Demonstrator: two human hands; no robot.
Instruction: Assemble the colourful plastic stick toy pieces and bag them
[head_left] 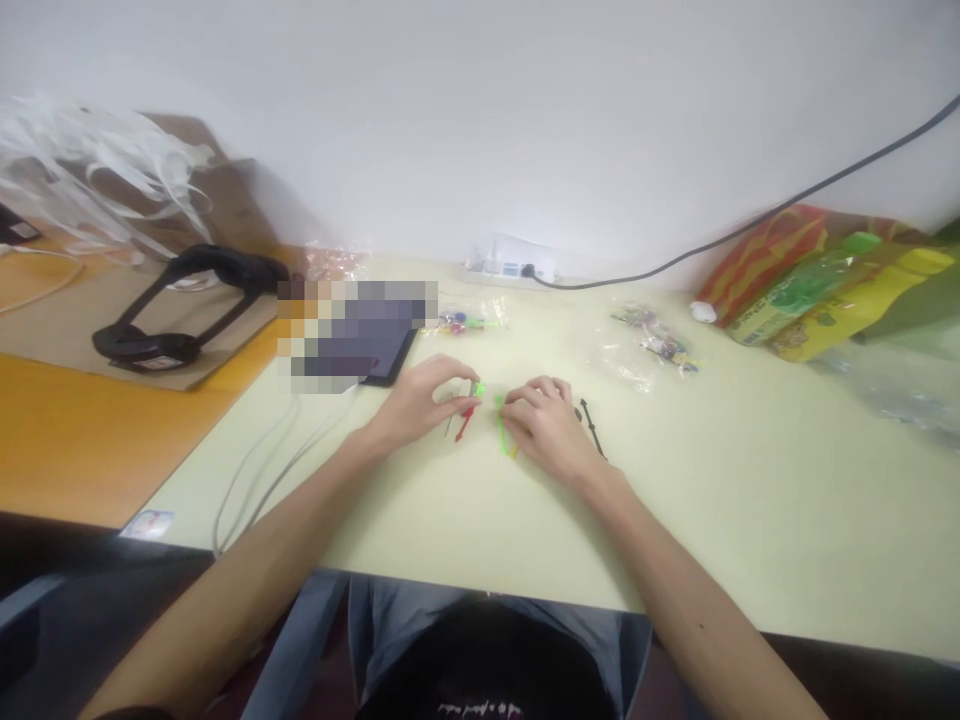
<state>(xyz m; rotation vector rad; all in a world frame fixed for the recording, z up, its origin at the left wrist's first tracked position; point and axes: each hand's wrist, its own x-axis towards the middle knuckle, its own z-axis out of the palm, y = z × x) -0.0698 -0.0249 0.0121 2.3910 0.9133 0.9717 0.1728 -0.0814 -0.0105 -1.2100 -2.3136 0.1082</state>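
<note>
- Person seated at a pale table (720,520), both bare hands over the near-middle part, a short gap between them; I'm watching from the room.
- Left hand (420,405): half open, thumb and forefinger bowed into a C, their tips closed on a small bright green piece (480,389). Other fingers mostly hidden behind.
- Right hand (546,425): palm down, fingers curled and close together, tips at the upper end of a light green strip (502,432). Touching or gripping it, can't tell; whatever is under the palm is hidden.
- Red piece (463,424): just below the left thumb, slanted; contact unclear.
- Thin grey rod (449,421): beside the red piece, nearer the left wrist, blurred.
- Yellow bit (514,453): at the near end of the light green strip, just left of the right palm.
- Black stick (592,428): on the table just right of the right hand, knobs along it.
- Beyond the left hand: clear bag with coloured parts (459,321); dark tablet (397,350) left of it, partly pixelated.
- Beyond the right hand, off to its right: second bag of small parts (667,348).
- Far right of both hands: green bottle (806,285) leaning by a yellow packet (862,305).
</note>
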